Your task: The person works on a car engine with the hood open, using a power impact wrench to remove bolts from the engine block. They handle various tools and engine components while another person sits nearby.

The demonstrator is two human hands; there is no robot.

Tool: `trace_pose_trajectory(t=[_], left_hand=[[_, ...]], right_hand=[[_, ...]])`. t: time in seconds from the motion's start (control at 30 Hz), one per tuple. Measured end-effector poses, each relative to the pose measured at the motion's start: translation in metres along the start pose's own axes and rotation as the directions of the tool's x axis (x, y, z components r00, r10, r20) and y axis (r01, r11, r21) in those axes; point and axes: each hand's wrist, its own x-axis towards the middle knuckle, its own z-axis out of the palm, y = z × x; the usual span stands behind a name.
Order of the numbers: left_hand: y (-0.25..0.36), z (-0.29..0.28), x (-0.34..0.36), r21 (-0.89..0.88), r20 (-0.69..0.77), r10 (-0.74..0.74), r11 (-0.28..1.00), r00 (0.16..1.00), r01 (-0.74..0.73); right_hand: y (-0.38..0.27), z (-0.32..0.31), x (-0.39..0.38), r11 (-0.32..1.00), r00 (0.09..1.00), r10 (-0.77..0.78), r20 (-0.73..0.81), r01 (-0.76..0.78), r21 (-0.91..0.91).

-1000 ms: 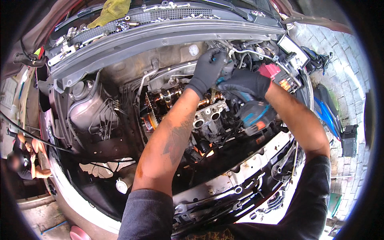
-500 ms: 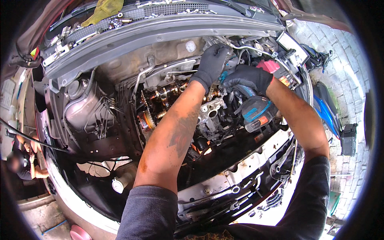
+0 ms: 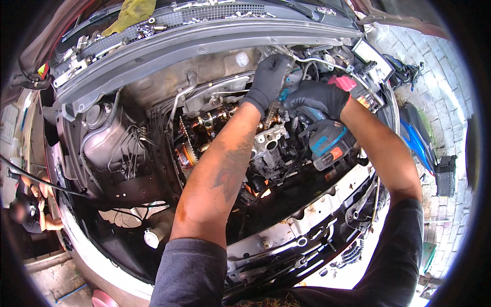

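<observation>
Both my hands wear dark gloves and work over the far right part of an open engine bay. My right hand [image 3: 321, 98] is wrapped round the grip of a teal and black cordless power driver [image 3: 327, 139]. The driver's battery end points toward me, and its nose lies beside my left hand. Closed near the back of the bay, my left hand [image 3: 269, 79] hides whatever its fingers hold. Below and left of it lies the uncovered engine [image 3: 209, 122], with its camshafts and a timing sprocket exposed.
Loose bolts and metal parts lie along the cowl [image 3: 204, 31], beside a yellow cloth [image 3: 134, 15]. Wrenches [image 3: 294, 244] rest along the front crossmember [image 3: 312, 209]. A pink-red battery cover [image 3: 343, 83] stands right of my hands. Another person [image 3: 35, 207] is at far left.
</observation>
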Motion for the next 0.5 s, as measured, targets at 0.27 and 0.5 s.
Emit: trace_pose_trajectory(t=[0.27,0.5], left_hand=[[0.002,0.003,0.0,0.039,0.021,0.011,0.999,1.0,-0.011],[0.016,-0.008,-0.004,0.018,0.071,-0.026,1.0,0.997,0.025]], right_hand=[[-0.002,-0.016,-0.002,0.972,0.981,0.107,0.163,-0.069,-0.223],[-0.026,-0.007,-0.002,0.975,0.975,0.209,0.078,-0.202,-0.091]])
